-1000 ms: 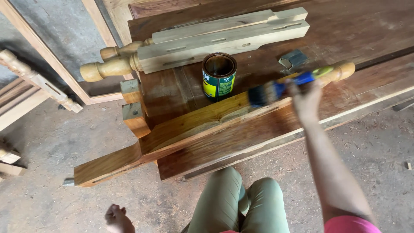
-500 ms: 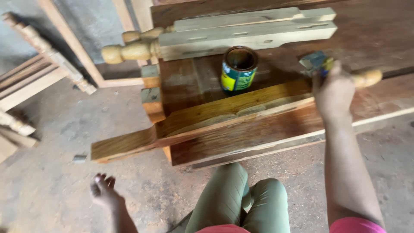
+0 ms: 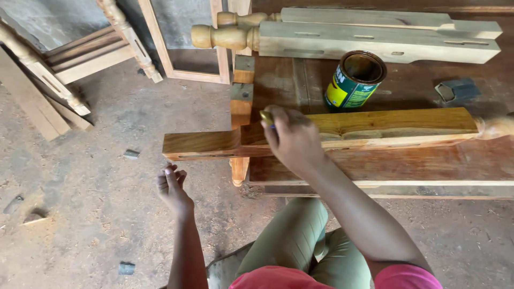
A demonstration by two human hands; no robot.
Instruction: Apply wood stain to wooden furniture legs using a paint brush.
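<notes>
Evidently, a brush (image 3: pixel 266 116) was gripped by the right hand (image 3: pixel 292 140) and pressed on the varnished post (image 3: pixel 342 131), just below the open tin (image 3: pixel 353 80). Left of the post, the left hand (image 3: pixel 172 187) hung loosely curled, empty. Uneven streaks could be risked if pressure varied.

Pink top (image 3: pixel 278 278), olive-green trousers (image 3: pixel 300 235), bare arms.

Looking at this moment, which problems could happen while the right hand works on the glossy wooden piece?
1. The open tin stands close behind the varnished wooden leg; a wide stroke by the right hand might knock it over.
2. The leg's near end overhangs the workbench unsupported, and the left hand hangs free below it, so pressure there could tip or shift the piece.
</notes>
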